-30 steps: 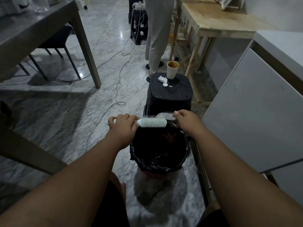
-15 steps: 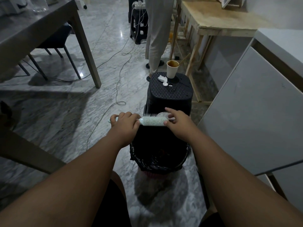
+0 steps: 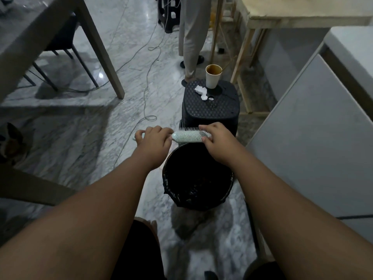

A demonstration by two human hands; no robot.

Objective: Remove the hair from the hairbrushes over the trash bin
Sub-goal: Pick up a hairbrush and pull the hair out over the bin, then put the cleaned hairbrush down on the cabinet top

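Since half a second ago: right hand [image 3: 217,141] slid a little outward along the brush [image 3: 188,136], from the bristle middle to its far end; brush and left hand [image 3: 154,141] about where they were.

Head view, the only one. Brush held level, bristles up and away, just above the far rim of the bin [image 3: 198,178]. Left grip clenched round the handle, whose tip pokes out past the knuckles. Right grip pinched on the brush's end, thumb under, fingers over the bristles; whether any hair sits in that pinch, cannot tell. No hair visible on the bristles from here.

To do the step well, probably: keep the handle locked, rake from the bristle roots upward, pull the tuft clear in one go, and bring the brush back nearer the bin's centre, since it hangs over the rim edge where strands could fall onto the floor.

Counted: one brush, one bin with a black liner, two hands. Beyond: one stool [image 3: 211,107], one cup [image 3: 213,76] on it, one crumpled tissue [image 3: 201,91] beside the cup.
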